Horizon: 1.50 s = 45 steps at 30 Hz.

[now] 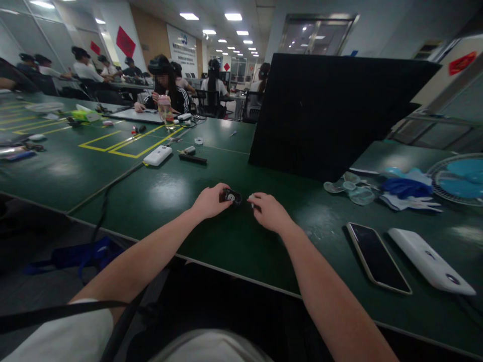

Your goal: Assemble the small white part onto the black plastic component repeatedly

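Just above the green table (234, 236), my left hand (212, 200) grips a small black housing (236, 199) with a round white part inside it, thumb on the near side and fingers behind. A short gap to the right, my right hand (269, 210) has its thumb and fingers pinched together. Between those fingertips shows a small pale piece (252, 201), too small to name. The two hands are apart from each other.
A large black panel (324, 115) stands behind my right hand. Rightward lie a phone (378, 256), a white power bank (430, 260), clear goggles (356, 188), gloves (409, 191) and a fan (458, 178). Another white power bank (157, 156) and a black bar (192, 158) lie left. A person (168, 85) sits opposite.
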Available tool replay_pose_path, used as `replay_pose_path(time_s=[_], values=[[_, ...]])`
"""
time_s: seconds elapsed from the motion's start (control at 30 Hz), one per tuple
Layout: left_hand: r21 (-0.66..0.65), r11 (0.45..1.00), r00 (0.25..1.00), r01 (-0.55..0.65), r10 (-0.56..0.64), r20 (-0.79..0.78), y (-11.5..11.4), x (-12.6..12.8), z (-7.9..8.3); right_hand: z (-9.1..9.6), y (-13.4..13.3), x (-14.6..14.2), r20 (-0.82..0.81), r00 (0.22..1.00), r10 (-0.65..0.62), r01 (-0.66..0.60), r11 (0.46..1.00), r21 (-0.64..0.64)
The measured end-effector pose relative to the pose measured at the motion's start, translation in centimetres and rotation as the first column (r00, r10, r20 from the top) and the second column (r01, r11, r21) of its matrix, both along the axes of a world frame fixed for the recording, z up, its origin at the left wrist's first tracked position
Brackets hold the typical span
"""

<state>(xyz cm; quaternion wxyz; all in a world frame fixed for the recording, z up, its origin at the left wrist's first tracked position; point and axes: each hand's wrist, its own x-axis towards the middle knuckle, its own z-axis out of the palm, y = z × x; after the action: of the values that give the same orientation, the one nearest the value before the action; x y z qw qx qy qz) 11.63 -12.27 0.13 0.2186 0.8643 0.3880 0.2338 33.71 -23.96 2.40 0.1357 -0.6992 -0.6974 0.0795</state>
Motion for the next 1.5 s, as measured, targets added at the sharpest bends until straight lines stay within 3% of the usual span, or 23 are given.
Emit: replay_pose_path(time_s=[0.13, 0.4, 0.67, 0.8, 0.93, 1.03, 1.13, 1.5], values=[[0.003, 0.999, 0.999, 0.033, -0.033, 0.009, 0.1, -0.1, -0.2, -0.3, 0.5, -0.8, -0.005, 0.999, -0.037, 0.037, 0.999, 0.009], [-0.034, 0.996, 0.996, 0.085, -0.085, 0.023, -0.1, 0.0, -0.1, -1.0, 0.5, 0.8, 0.154, 0.975, -0.159, 0.138, 0.98, 0.141], [-0.029, 0.995, 0.995, 0.097, -0.096, 0.03, -0.3, -0.1, 0.0, -2.9, 1.3, 2.3, 0.051, 0.977, -0.206, 0.198, 0.971, 0.132], [-0.036, 0.994, 0.994, 0.105, -0.104, 0.032, -0.2, -0.1, -0.1, -2.1, 0.7, 3.0, 0.014, 0.976, -0.216, 0.212, 0.966, 0.145], [-0.098, 0.989, 0.992, 0.114, -0.108, 0.061, -0.4, 0.0, 0.0, -0.8, 0.2, 1.6, -0.199, 0.959, -0.204, 0.243, 0.949, 0.201], [-0.131, 0.982, 0.989, 0.134, -0.123, 0.085, -0.7, 0.2, 0.1, -0.4, 0.0, -0.4, -0.36, 0.928, -0.096, 0.19, 0.953, 0.235], [-0.137, 0.977, 0.984, 0.161, -0.148, 0.102, -1.0, 0.4, 0.1, -0.4, -0.1, -2.2, -0.393, 0.919, 0.029, 0.097, 0.949, 0.299], [-0.107, 0.985, 0.991, 0.135, -0.133, 0.027, -1.4, 0.6, 0.4, 0.1, -0.5, -4.2, -0.079, 0.986, 0.146, -0.108, 0.925, 0.364]])
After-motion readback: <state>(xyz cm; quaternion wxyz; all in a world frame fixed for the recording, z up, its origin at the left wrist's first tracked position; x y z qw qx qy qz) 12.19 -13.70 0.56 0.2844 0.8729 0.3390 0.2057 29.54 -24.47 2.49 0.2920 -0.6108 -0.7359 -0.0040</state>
